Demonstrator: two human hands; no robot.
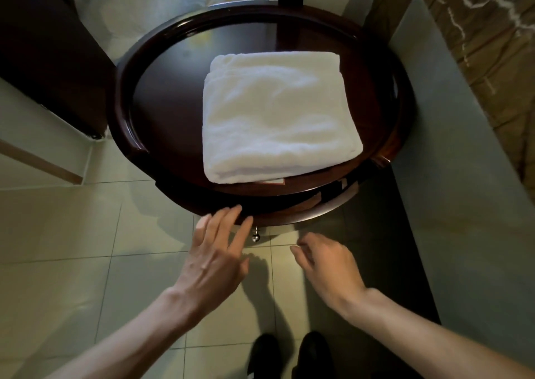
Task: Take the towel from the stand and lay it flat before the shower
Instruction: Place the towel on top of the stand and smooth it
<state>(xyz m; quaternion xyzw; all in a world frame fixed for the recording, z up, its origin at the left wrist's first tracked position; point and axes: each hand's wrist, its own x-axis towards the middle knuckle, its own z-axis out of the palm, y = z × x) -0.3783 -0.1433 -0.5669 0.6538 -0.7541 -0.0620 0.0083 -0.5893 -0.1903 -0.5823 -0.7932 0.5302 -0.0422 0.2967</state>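
A folded white towel [278, 115] lies on the round top of a dark wooden stand [162, 112], toward its right side. My left hand [215, 251] hovers at the stand's near rim with straight, spread fingers and holds nothing. To its right, my right hand [327, 260] hangs below the rim over the floor, fingers loosely curled and empty. Neither hand touches the towel.
Pale floor tiles [72, 277] surround the stand. A dark cabinet [43, 45] stands at the left. A grey ledge [463, 190] and a brown marble wall [492, 31] run along the right. A small metal knob [255, 236] hangs under the stand. My dark shoes [289, 355] are at the bottom.
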